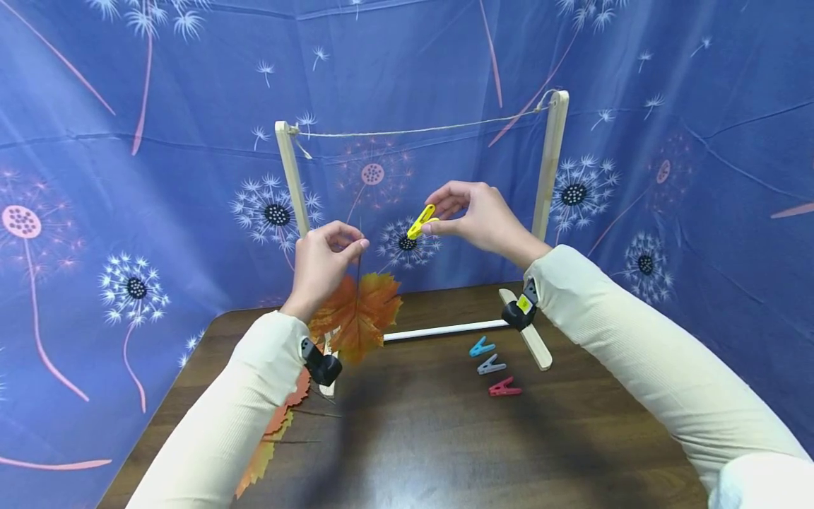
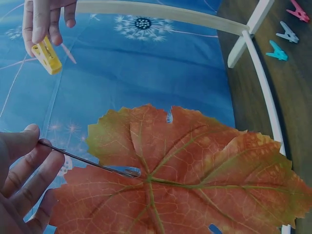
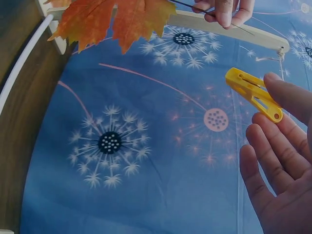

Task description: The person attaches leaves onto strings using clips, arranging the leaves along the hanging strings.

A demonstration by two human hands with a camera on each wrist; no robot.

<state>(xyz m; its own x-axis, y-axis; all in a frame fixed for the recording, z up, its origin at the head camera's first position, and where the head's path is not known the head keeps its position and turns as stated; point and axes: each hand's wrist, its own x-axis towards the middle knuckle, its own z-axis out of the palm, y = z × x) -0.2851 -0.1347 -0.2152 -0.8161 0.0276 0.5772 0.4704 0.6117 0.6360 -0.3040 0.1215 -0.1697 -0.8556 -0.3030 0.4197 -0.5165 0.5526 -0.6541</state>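
Observation:
Between thumb and fingers, my left hand pinches the thin dark stem of an orange artificial maple leaf, which hangs below the hand. The left wrist view shows the leaf spread wide, its stem running to the thumb. My right hand holds a yellow clothespin by one end, to the right of the left hand and slightly higher. In the right wrist view the clothespin sits between thumb and fingertips. Above both hands a string stretches between two wooden posts.
The right post and left post stand on feet joined by a white rod. Blue, grey and red clothespins lie on the brown table. More leaves lie at the left, partly behind my left sleeve.

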